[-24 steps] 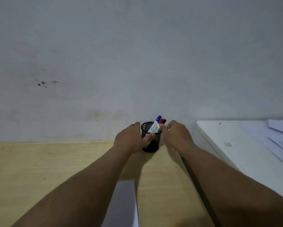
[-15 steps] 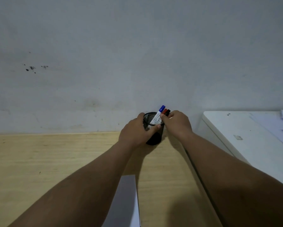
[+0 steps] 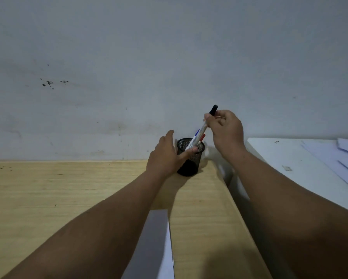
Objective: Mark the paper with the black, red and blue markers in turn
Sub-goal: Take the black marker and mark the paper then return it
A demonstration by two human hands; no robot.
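While the left hand [image 3: 167, 156] wraps loosely around the side of the black mesh cup [image 3: 191, 158], thumb up and fingers resting against the rim, the right hand [image 3: 225, 129] is pinching the black marker [image 3: 206, 123] up near its cap. That marker is tilted, cap end pointing up and to the right, and its lower end sits just at the mouth of the cup, so I can't quite tell if it's fully clear of it. Blue marker [image 3: 196, 134] and red marker [image 3: 203, 136] are both standing in the cup, caps poking out right beside the black one. Cup sits at the back of the wooden desk [image 3: 68, 194], close to the wall. Paper [image 3: 155, 248] is lying on the desk near the front edge, between the two forearms, well apart from the cup. Off to the right there's a white table [image 3: 290, 164] with some loose sheets [image 3: 334, 156] on it.
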